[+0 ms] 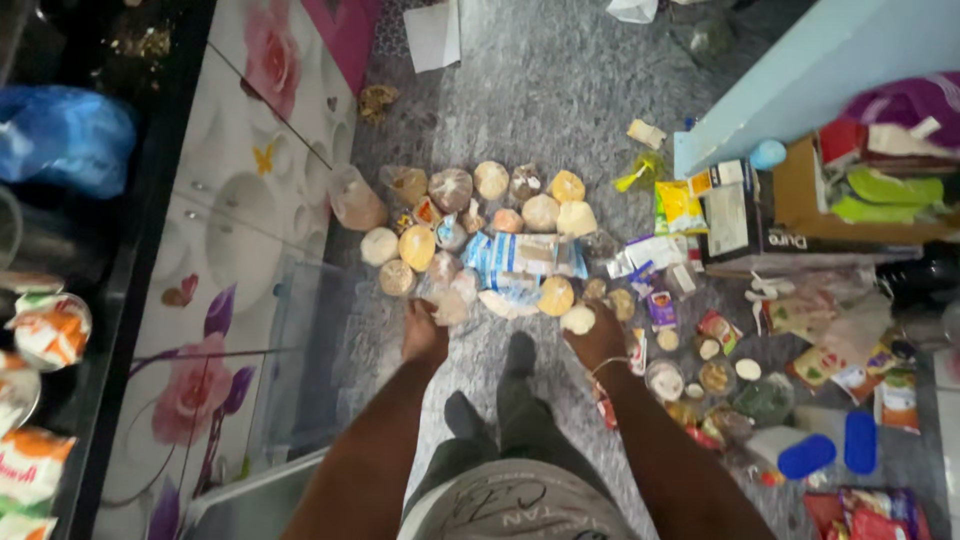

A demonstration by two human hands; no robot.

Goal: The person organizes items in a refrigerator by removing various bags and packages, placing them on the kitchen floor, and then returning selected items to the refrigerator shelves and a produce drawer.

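I look down at a grey floor where several small clear bags of grains and powders (470, 225) lie in a cluster. My left hand (424, 335) reaches down to the near edge of the cluster and grips a clear bag (450, 303). My right hand (597, 335) holds a small pale round bag (578, 319) at the cluster's near right. A blue and white packet (515, 258) lies in the middle of the bags. My legs in dark trousers (505, 400) stand between my arms.
Floral cabinet doors (230, 250) run along the left under a dark counter with packets (50, 330). Packets, jars, blue lids (806, 455) and a cardboard box (800, 215) crowd the right side by a pale blue wall (800, 80). Bare grey floor (540, 90) lies beyond.
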